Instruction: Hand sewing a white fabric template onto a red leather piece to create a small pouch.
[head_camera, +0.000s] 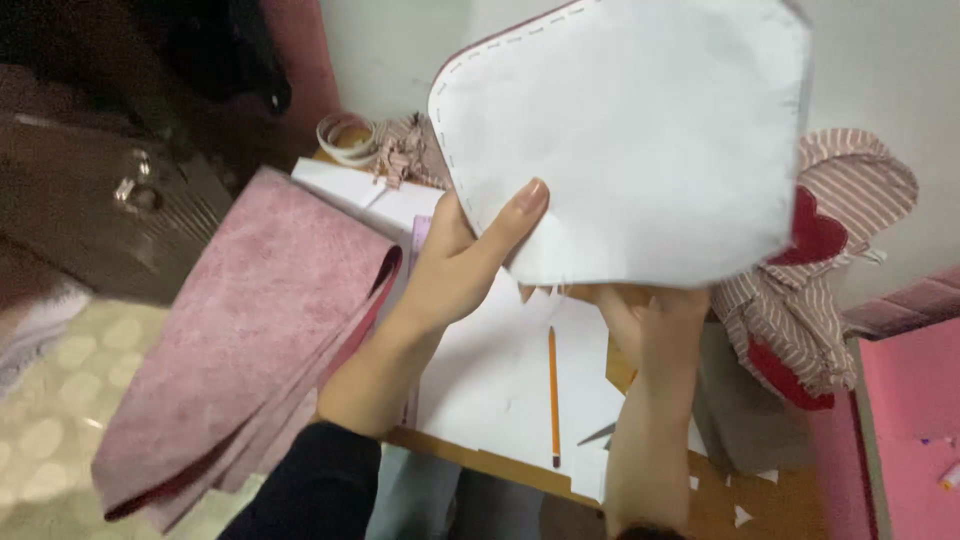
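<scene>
My left hand (470, 260) is clamped on the lower left edge of the white fabric panel (630, 130), thumb on its face; my right hand (650, 320) grips its bottom edge from underneath (fingers hidden, so I can't tell how tight). The panel is raised above both hands, over the pencil (553, 395) on white paper (490, 380), pink suede fabric (250, 340) lying left.

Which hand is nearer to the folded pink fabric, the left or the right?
The left hand is nearer: it holds the white pattern piece right beside the folded pink fabric. The right hand grips the piece's lower edge, farther from the fabric.
</scene>
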